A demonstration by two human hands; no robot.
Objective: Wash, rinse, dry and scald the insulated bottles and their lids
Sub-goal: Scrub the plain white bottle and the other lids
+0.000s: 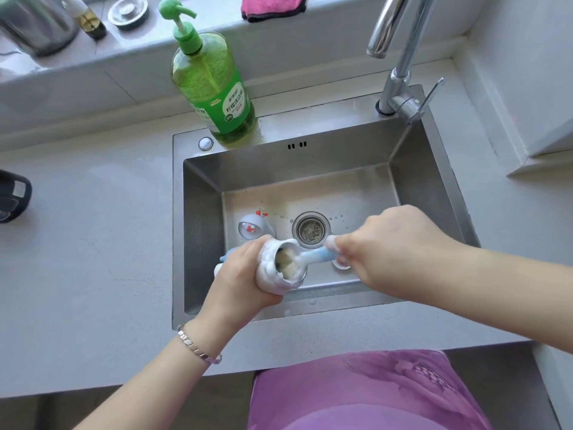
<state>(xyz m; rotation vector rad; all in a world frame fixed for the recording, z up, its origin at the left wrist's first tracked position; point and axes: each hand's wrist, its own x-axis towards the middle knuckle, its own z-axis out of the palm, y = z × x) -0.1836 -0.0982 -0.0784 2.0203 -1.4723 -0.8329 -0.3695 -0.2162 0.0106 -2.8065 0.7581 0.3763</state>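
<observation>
Suds coat the insulated bottle [273, 259], clamped in the curled fingers of the left hand [242, 271] over the sink [310, 178]. Right hand [393, 246] fingers pinch the blue brush [313, 254], whose sponge head sits inside the bottle mouth. 1 lid [252, 228] lies just beyond the left fingers.

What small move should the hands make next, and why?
Probably push the brush deeper and twist it: its sponge head sits only at the mouth of the foamy bottle that the left hand grips, and the right hand holds the handle.
</observation>
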